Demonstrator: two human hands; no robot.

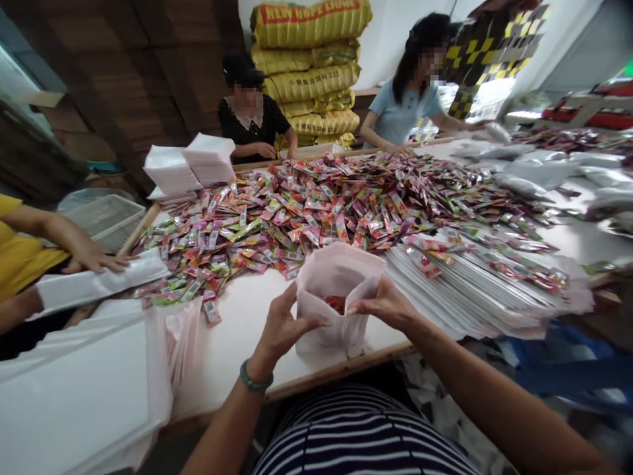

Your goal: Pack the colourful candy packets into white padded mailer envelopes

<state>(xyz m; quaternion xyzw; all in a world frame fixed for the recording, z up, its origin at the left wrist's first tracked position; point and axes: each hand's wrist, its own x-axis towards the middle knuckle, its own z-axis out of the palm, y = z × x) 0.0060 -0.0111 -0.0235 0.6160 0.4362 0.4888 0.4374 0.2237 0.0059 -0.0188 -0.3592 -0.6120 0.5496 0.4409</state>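
A pale pinkish-white bag [341, 270] stands upright at the table's front edge, its mouth open toward me. Red packets [336, 304] show inside it. My left hand [284, 320] grips the bag's left rim, thumb across the front and fingers on the outer side. On the right rim, my right hand [383, 305] pinches the edge with its thumb over the front; some of its fingers are hidden behind the bag. Just beyond the bag lies a wide heap of small colourful packets [316, 211].
Flat white bags are stacked at right [459, 290] and at left front [79, 389]. A co-worker's hand [96, 257] presses a folded white bag [109, 280]. Two people work across the table. Filled silvery bags [539, 168] lie at far right; yellow sacks [311, 79] are piled behind.
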